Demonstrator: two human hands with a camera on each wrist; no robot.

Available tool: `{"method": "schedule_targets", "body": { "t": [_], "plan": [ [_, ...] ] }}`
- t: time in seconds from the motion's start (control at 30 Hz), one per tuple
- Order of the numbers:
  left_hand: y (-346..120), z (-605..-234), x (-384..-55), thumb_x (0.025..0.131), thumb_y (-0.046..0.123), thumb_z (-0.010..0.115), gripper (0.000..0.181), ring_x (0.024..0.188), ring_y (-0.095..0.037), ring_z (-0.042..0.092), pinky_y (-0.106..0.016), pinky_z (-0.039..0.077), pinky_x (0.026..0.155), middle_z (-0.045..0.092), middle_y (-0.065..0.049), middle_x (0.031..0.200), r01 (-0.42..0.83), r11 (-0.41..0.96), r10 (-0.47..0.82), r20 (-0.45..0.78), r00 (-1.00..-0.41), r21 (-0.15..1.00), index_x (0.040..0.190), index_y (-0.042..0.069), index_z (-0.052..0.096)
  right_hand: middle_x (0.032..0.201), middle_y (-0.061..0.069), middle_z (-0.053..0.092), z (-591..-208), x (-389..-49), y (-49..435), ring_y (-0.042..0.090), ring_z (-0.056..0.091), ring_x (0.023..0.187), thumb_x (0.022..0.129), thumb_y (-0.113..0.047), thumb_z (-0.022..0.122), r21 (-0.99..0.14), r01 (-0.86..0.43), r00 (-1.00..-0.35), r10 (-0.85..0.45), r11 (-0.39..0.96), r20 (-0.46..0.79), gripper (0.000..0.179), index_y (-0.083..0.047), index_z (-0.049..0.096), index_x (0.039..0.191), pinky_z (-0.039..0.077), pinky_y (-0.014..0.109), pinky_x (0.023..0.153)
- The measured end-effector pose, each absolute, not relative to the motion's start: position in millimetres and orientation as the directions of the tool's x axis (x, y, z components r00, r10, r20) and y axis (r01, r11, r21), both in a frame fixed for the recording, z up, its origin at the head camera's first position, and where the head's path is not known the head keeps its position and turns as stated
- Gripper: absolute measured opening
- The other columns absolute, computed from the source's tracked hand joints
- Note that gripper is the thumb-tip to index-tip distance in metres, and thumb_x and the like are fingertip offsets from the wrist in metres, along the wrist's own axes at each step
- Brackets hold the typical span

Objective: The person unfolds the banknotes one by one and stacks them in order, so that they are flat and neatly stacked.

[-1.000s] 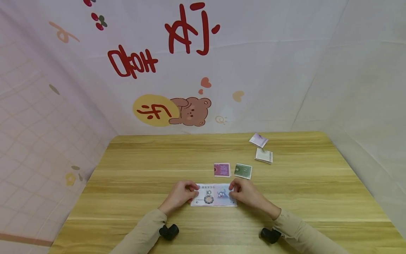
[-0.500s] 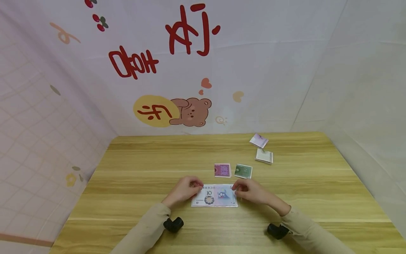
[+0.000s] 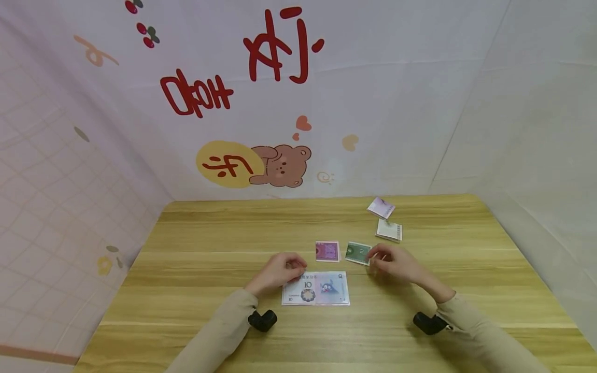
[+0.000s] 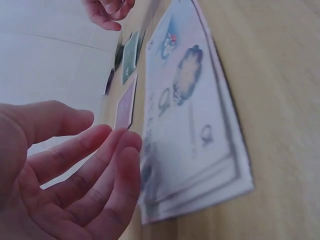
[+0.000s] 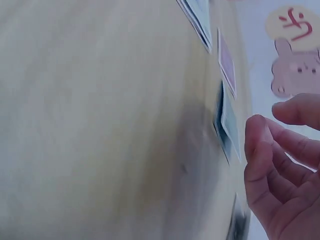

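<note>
A stack of play banknotes (image 3: 328,295) marked 10 lies flat in the head view; its layered edges show in the left wrist view. Over its far left corner hovers my left hand (image 3: 278,272), fingers loosely curved and holding nothing. Whether a fingertip touches the paper I cannot tell. My right hand (image 3: 396,264) is at the right edge of a folded green banknote (image 3: 357,252) marked 2. In the right wrist view a small gap separates its bent fingers (image 5: 257,135) from the green note, and they grip nothing. Left of that lies a folded purple banknote (image 3: 327,251).
Farther back on the right lie a folded lilac note (image 3: 381,207) and a folded pale note (image 3: 389,230), close together. The wooden table (image 3: 224,228) meets a printed cloth backdrop (image 3: 392,103) at its far edge.
My right hand has let go of the 10 notes' right end and moved right and away to the green note. My left hand has released the left end and shifted slightly right and farther back.
</note>
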State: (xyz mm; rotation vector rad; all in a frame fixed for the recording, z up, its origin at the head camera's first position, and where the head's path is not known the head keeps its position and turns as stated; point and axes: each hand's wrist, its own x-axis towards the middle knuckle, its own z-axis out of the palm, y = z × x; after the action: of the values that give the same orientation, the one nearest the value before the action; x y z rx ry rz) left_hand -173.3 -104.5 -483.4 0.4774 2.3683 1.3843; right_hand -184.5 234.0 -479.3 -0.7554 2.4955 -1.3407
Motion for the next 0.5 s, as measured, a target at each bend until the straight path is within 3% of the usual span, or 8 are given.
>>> {"method": "schedule_targets", "body": {
  "t": [0.17, 0.3, 0.5],
  "plan": [
    [-97.6, -478.0, -177.2, 0.090, 0.003, 0.063, 0.017, 0.070, -0.019, 0.061, -0.027, 0.050, 0.061, 0.064, -0.008, 0.084, 0.111, 0.456, 0.464, -0.130, -0.876, 0.883, 0.104, -0.006, 0.066, 0.084, 0.018, 0.065, -474.6, -200.9, 247.9, 0.022, 0.062, 0.068, 0.088, 0.007, 0.058, -0.774, -0.366, -0.886, -0.448, 0.516, 0.120, 0.014, 0.012, 0.062, 0.101, 0.051, 0.026, 0.058],
    [-92.9, -474.2, -180.5, 0.091, 0.002, 0.062, 0.018, 0.071, -0.026, 0.062, -0.035, 0.053, 0.062, 0.065, -0.011, 0.085, 0.088, 0.438, 0.457, -0.137, -0.879, 0.895, 0.106, -0.007, 0.065, 0.094, 0.022, 0.065, -474.4, -215.1, 256.1, 0.029, 0.062, 0.082, 0.089, 0.006, 0.058, -0.727, -0.346, -0.924, -0.350, 0.593, 0.154, 0.015, 0.012, 0.062, 0.102, 0.052, 0.032, 0.071],
    [-86.4, -472.4, -184.3, 0.091, 0.001, 0.061, 0.019, 0.075, -0.033, 0.064, -0.040, 0.055, 0.067, 0.065, -0.017, 0.086, 0.082, 0.411, 0.459, -0.129, -0.879, 0.908, 0.107, -0.008, 0.064, 0.097, 0.024, 0.065, -480.9, -234.7, 264.1, 0.039, 0.061, 0.088, 0.090, 0.002, 0.058, -0.685, -0.328, -0.943, -0.269, 0.651, 0.196, 0.016, 0.012, 0.061, 0.103, 0.050, 0.038, 0.070]
  ]
}}
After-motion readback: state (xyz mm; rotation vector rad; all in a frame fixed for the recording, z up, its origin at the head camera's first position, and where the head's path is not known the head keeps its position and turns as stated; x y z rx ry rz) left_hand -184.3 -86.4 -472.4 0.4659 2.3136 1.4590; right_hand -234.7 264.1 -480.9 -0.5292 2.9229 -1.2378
